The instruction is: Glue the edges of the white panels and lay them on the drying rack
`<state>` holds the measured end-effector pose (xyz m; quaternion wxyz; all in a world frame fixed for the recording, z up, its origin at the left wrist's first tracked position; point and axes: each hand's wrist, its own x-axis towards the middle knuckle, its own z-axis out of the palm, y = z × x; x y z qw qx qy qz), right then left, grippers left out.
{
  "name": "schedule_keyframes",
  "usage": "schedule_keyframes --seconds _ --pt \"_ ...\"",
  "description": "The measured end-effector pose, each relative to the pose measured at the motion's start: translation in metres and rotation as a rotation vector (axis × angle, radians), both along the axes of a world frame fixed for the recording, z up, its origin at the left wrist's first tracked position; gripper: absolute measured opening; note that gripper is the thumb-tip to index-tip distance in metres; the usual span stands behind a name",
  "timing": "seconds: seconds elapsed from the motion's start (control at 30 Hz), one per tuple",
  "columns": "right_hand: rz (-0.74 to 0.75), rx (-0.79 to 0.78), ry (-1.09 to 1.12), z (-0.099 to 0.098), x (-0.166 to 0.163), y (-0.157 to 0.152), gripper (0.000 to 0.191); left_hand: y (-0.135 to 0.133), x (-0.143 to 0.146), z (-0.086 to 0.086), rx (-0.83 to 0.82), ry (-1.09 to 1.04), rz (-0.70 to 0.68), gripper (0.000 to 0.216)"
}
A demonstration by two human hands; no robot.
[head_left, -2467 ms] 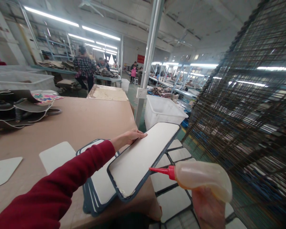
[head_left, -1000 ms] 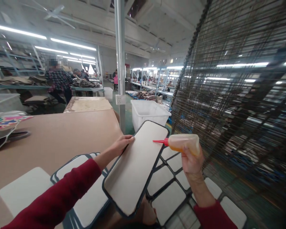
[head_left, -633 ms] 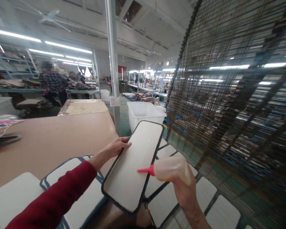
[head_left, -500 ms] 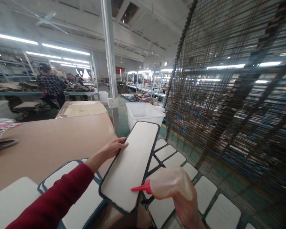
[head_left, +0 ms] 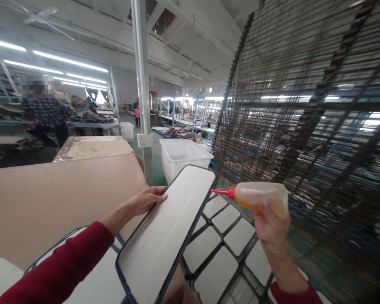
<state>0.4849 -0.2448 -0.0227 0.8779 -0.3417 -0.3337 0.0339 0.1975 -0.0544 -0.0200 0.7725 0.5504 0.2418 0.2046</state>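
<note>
My left hand grips the left edge of a long white panel with rounded corners and a dark rim, thumb on its face. The panel is held up and tilted. In my right hand is a squeeze bottle, translucent with amber liquid at the bottom, lying on its side. Its red nozzle points left, the tip close to the panel's upper right edge; I cannot tell whether it touches. Below lie several similar dark-rimmed white panels in rows.
A tan table surface spreads to the left. Beyond the panel stands a white plastic bin, beside a metal post. A tall wire rack rises at the right. One person in a checked shirt stands at the back left.
My right hand has moved the bottle up and right, from over the panel's lower part to its upper right edge. The view has shifted somewhat to the right.
</note>
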Motion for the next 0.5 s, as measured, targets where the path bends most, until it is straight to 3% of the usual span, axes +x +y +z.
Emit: schedule_keyframes --seconds 0.5 --pt "0.096 -0.135 -0.061 -0.015 -0.039 -0.006 0.047 0.027 -0.003 0.000 0.006 -0.037 -0.066 0.054"
